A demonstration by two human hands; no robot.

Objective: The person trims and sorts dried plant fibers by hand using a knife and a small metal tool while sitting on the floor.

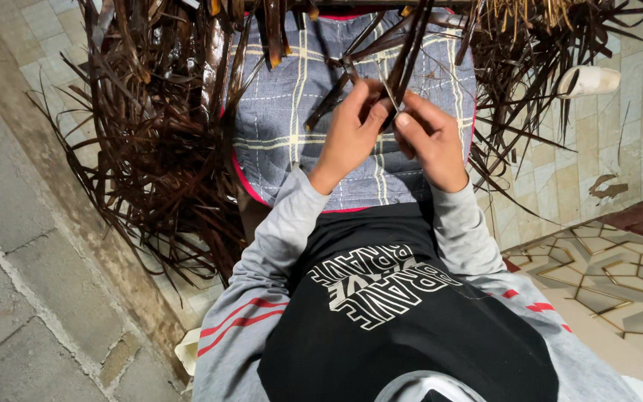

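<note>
My left hand (351, 134) and my right hand (429, 141) meet over a blue-grey checked cushion (292, 97) with a red edge. Both hands pinch long dark brown leaf strips (407, 52) that run up and away from my fingers and cross one another. My left thumb and fingers close on the strips from the left, my right thumb presses them from the right. A shorter dark strip (325, 104) angles down to the left of my left hand. Grey sleeves with red stripes cover both arms.
Heaps of dark dried leaf strips (158, 149) lie left of the cushion, and more (530, 74) to its right. A pale sandal (589, 80) sits at the upper right on beige tiles. A concrete kerb (31, 223) runs along the left; a patterned mat (612, 275) lies lower right.
</note>
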